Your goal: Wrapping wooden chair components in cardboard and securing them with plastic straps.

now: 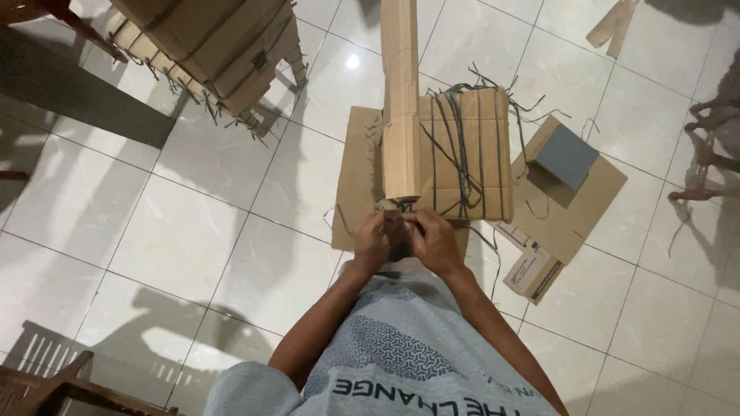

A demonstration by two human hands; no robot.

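Observation:
A long narrow stack of folded cardboard [401, 100] stands on end in front of me, reaching up out of view. My left hand [371, 243] and my right hand [435, 243] are closed together at its lower end, fingers pinching a dark strap [404, 206] there. Behind it lies a flat bundle of cardboard [470, 154] tied with dark straps, resting on a flat cardboard sheet [356, 177].
A big strapped pile of cardboard [212, 46] sits at the upper left on the white tiled floor [185, 239]. A dark grey box [566, 156] rests on a cardboard sheet [574, 208] at the right. Wooden furniture shows at the right edge [713, 146] and bottom left [46, 385].

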